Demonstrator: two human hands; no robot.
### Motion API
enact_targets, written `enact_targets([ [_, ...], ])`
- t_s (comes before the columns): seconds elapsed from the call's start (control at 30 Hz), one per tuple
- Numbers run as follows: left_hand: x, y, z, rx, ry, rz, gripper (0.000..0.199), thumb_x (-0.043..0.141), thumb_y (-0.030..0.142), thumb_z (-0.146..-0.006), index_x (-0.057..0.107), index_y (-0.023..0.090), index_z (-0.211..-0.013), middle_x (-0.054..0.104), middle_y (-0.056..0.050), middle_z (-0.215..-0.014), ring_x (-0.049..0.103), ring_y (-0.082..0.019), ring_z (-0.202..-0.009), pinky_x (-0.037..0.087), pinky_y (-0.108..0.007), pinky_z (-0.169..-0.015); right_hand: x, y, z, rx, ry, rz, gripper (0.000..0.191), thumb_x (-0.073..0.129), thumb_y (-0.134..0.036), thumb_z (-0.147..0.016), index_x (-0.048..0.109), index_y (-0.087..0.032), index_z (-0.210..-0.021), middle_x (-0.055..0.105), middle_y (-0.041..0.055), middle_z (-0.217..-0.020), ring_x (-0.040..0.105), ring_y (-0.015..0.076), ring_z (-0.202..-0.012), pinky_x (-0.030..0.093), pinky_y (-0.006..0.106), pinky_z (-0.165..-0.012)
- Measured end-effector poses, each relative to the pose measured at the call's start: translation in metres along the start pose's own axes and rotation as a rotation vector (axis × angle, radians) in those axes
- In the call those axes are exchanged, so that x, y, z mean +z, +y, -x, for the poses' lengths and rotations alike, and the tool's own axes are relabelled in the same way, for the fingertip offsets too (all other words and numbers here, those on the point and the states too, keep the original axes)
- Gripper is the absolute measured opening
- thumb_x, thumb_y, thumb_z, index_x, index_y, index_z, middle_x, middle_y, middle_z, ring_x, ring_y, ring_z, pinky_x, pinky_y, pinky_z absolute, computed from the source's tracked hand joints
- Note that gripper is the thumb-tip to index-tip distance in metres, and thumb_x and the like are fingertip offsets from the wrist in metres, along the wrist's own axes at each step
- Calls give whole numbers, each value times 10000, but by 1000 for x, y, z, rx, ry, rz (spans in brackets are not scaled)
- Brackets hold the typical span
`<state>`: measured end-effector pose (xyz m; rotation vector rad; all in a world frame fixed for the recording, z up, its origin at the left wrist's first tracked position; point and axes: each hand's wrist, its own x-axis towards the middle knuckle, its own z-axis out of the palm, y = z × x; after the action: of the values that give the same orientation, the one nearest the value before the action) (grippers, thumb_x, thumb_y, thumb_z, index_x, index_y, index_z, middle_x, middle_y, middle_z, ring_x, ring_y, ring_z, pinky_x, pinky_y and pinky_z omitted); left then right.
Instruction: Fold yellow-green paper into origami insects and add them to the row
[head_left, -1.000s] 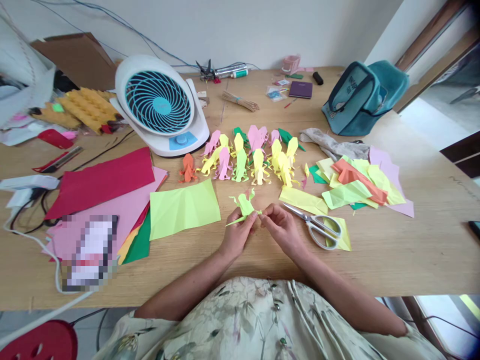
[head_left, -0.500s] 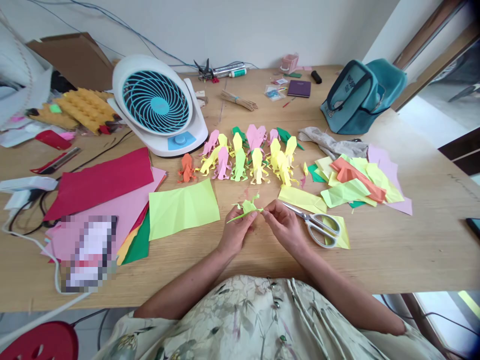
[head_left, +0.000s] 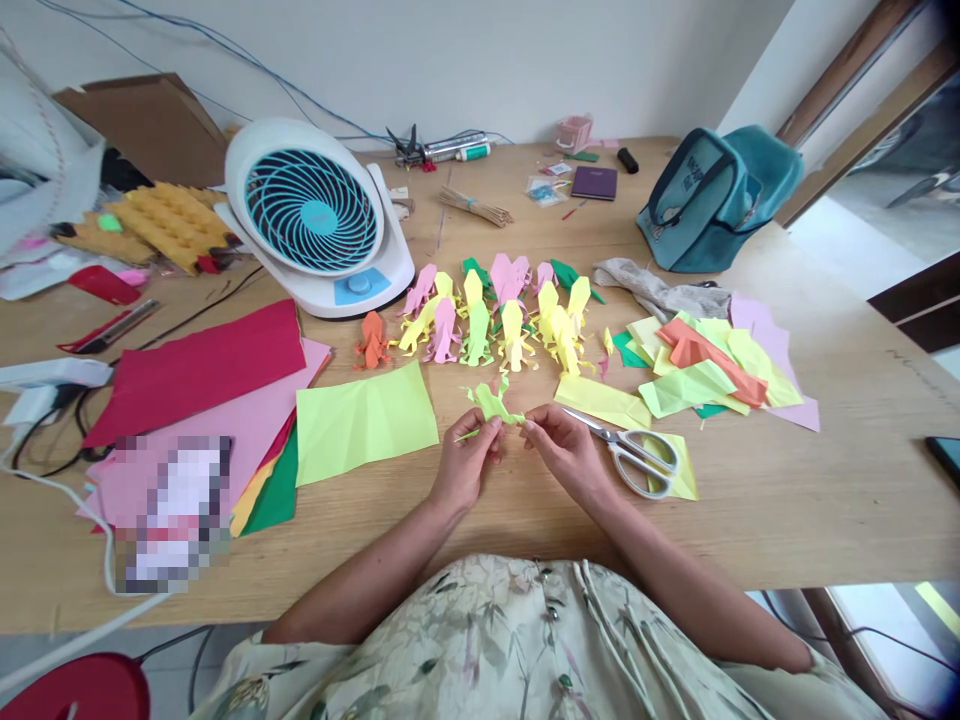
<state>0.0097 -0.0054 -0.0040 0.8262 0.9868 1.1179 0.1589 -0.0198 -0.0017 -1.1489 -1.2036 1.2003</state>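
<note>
Between my hands is a lime-green folded paper frog [head_left: 491, 402], its thin legs sticking out. My left hand [head_left: 463, 455] pinches its body from the left. With thumb and forefinger, my right hand [head_left: 562, 442] grips a leg on its right side. Several finished paper frogs in yellow [head_left: 516, 335], pink [head_left: 444, 330], green [head_left: 477, 332] and orange [head_left: 372, 340] stand in rows just beyond. Scissors [head_left: 637, 455] with white handles lie beside my right hand, partly over a yellow paper piece [head_left: 679, 470]. A flat lime-green sheet [head_left: 367, 425] is left of my left hand.
A white fan [head_left: 319, 215] stands at the back left. Coloured paper sheets [head_left: 195, 370] and a blurred-out object [head_left: 176, 515] lie at left. Paper scraps [head_left: 705, 365], a grey cloth [head_left: 660, 288] and a teal bag [head_left: 716, 200] are at right.
The lime-green frog has turned in my fingers and shows more of its body. Both hands keep their pinch, with the left tilted slightly. The view has shifted slightly.
</note>
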Motion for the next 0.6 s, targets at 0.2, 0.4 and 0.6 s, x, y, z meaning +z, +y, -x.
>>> enact_targets([
  [0.2,0,-1,0,-4,-20,-42,332,747,406,-766,532,163,-697,534,35,-670,453,-58,-546,367,-159,-459,-1,5,-2,-10,11,8,200,675,-407,-852,657,-207,-851,632,12,-777,545,149,-683,441,279,-642],
  [0.4,0,-2,1,5,-45,-102,346,733,438,-769,535,164,-696,511,40,-645,448,-65,-547,371,-165,-465,-4,1,-2,-18,-24,54,234,652,-426,-864,657,-198,-815,607,10,-752,526,144,-666,422,277,-633],
  [0.6,1,-2,2,4,-106,-129,358,742,434,-764,538,157,-664,459,52,-587,421,-65,-534,377,-174,-481,-6,-2,-1,-117,39,231,297,607,-442,-893,569,-209,-713,538,0,-708,502,150,-678,400,278,-638],
])
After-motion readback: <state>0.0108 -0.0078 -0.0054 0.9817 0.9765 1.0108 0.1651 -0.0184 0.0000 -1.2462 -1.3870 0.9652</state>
